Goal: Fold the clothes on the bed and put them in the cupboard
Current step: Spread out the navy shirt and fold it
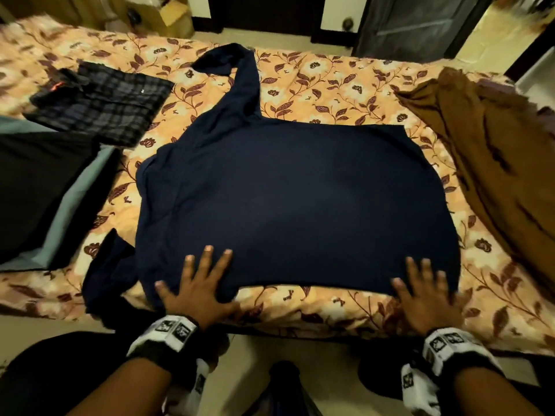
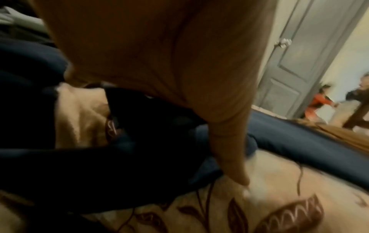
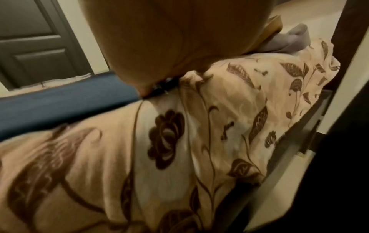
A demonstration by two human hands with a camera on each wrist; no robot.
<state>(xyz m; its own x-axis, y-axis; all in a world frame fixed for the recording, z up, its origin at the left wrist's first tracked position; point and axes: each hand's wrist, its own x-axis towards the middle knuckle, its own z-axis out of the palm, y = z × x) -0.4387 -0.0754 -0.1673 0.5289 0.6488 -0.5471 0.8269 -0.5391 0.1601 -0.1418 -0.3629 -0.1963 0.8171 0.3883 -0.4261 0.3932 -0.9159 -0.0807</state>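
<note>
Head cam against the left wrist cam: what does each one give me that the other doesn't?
Only the head view shows both hands, the left hand and right hand, flat with spread fingers on the near hem of the navy shirt, plus the folded plaid shirt far left and the brown garment on the right.

Only the left wrist view shows the grey door with blurred figures beside it.

Both show the navy shirt, the left hand and the floral bedspread.
</note>
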